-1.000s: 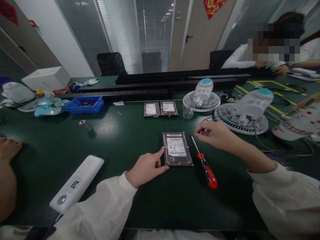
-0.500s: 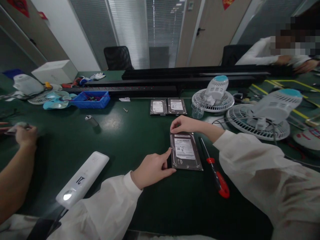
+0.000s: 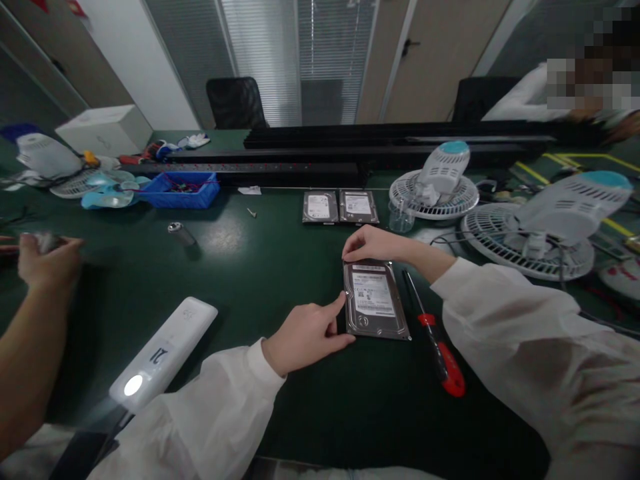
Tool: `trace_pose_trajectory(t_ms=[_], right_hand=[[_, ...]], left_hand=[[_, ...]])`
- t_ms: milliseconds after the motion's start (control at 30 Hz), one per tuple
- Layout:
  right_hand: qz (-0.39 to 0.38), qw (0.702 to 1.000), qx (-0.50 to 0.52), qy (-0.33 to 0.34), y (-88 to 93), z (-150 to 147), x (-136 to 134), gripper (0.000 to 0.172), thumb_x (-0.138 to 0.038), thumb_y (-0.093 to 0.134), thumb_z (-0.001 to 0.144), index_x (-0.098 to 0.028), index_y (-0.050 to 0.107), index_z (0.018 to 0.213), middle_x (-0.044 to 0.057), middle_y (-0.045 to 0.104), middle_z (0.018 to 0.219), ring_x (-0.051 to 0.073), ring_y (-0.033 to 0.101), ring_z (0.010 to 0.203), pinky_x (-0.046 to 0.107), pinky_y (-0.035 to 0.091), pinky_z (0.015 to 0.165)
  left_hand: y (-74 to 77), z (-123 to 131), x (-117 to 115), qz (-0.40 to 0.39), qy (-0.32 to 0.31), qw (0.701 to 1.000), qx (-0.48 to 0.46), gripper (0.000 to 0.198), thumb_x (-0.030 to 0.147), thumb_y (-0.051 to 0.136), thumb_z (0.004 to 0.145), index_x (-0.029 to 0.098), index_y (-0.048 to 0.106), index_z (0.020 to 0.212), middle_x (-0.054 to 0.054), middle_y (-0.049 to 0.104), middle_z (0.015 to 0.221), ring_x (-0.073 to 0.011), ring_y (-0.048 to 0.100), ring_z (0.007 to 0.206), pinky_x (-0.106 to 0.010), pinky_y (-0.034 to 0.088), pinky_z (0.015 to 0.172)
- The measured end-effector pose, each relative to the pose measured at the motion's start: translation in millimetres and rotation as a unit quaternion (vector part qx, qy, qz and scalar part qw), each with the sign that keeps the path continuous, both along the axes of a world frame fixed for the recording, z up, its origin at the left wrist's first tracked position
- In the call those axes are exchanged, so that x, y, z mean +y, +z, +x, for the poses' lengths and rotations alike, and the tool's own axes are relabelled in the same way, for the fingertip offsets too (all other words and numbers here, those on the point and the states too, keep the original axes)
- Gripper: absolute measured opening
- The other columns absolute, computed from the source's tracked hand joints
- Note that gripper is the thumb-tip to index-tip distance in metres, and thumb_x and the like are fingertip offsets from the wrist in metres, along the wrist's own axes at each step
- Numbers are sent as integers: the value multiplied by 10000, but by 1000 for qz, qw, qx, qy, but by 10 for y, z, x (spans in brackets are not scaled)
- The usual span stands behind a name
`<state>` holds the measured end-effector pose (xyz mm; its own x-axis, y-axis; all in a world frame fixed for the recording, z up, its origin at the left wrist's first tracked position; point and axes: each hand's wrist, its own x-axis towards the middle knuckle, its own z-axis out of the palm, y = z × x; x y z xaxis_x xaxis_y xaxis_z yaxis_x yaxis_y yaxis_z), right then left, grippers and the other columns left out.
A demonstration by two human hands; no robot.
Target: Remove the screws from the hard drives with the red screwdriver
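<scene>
A hard drive (image 3: 371, 300) with a white label faces up on the green table before me. At its lower left corner, my left hand (image 3: 307, 337) holds it, index finger against the left edge and thumb at the near edge, other fingers curled. My right hand (image 3: 373, 244) reaches over the far edge, thumb and fingers closed at the far left corner; the exact contact is partly hidden. Just right of the drive lies a red and black screwdriver (image 3: 439, 355), its shaft pointing away from me. Beyond my hands sit another hard drive (image 3: 320, 207) and a third drive (image 3: 358, 207), side by side.
A white power bank (image 3: 165, 353) lies by my left sleeve. Further off are a metal cylinder (image 3: 181, 233), a screw (image 3: 251, 213), a blue bin (image 3: 181, 191) and a clear cup (image 3: 401, 216). Fan parts (image 3: 530, 240) stand right. A co-worker's hand (image 3: 50, 260) is at far left.
The view has shifted slightly, so the far items sit a little higher. My hands keep the same hold on the drive. The co-worker's hand at left has moved a little.
</scene>
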<state>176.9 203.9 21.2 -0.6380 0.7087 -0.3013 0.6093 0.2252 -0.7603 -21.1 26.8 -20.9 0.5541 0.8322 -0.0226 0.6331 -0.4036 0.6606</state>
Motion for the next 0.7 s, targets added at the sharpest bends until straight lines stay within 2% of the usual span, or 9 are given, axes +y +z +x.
trace_pose_trajectory(t_ms=[467, 700], right_hand=[[15, 999, -33, -2, 68, -52, -19, 122, -257, 753, 709, -141, 773, 740, 36, 734, 681, 133, 624, 633, 255, 490, 626], [33, 998, -37, 29, 86, -33, -1, 176, -311, 735, 743, -143, 787, 760, 46, 749, 695, 141, 638, 647, 264, 495, 649]], left_hand=[[34, -3, -6, -18, 1, 1000, 2, 730, 360, 675, 963, 171, 361, 1596, 36, 728, 793, -138, 660, 662, -250, 501, 657], [41, -4, -6, -20, -2, 1000, 0, 728, 360, 669, 967, 169, 357, 1597, 36, 726, 795, -138, 661, 659, -255, 501, 663]])
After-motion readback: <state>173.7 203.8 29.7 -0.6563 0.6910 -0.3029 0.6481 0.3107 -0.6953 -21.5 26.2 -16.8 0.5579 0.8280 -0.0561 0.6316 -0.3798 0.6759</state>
